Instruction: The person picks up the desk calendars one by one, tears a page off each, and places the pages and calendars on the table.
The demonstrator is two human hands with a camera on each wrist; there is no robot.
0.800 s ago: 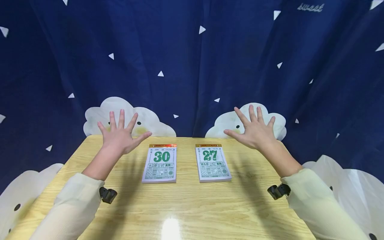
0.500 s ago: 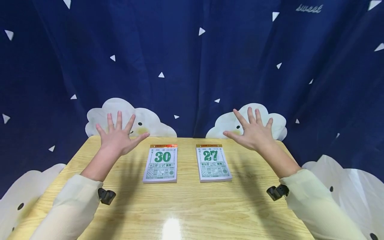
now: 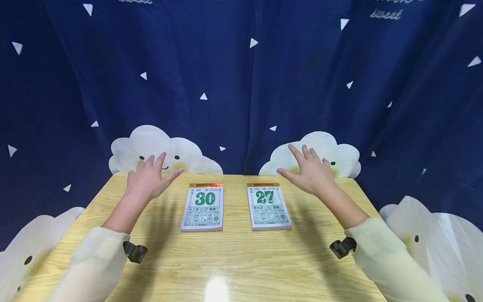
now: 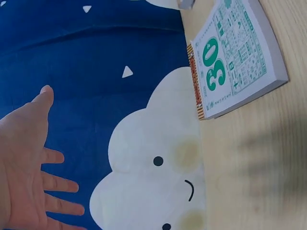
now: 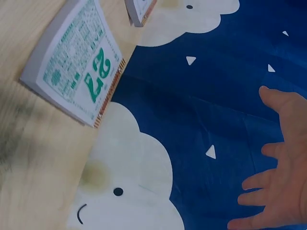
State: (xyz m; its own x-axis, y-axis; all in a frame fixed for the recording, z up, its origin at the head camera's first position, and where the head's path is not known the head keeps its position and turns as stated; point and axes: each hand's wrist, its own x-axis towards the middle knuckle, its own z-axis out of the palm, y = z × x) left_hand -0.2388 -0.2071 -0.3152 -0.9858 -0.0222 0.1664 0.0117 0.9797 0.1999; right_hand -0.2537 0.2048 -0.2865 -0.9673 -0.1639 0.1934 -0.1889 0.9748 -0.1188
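Observation:
Two thick tear-off calendars lie side by side on a wooden table. The left calendar (image 3: 202, 208) shows a green 30, and the right calendar (image 3: 268, 207) a green 27; each has a gold and red strip along its far edge. My left hand (image 3: 146, 180) hovers to the left of the 30 calendar, fingers spread and holding nothing. On the other side my right hand (image 3: 313, 171) hovers to the right of the 27 calendar, also with spread fingers and nothing held. In the left wrist view, the left hand (image 4: 24, 167) is apart from the calendar.
The wooden table (image 3: 234, 260) carries both calendars and ends at a dark blue curtain (image 3: 234, 75) with white triangles and clouds. A black wrist camera (image 3: 135, 252) sits at my left cuff, and another black camera (image 3: 342, 247) at the right.
Both hands have come down a little, and their fingers are less stretched upward than before. The right hand has also shifted slightly to the left. The calendars lie where they were.

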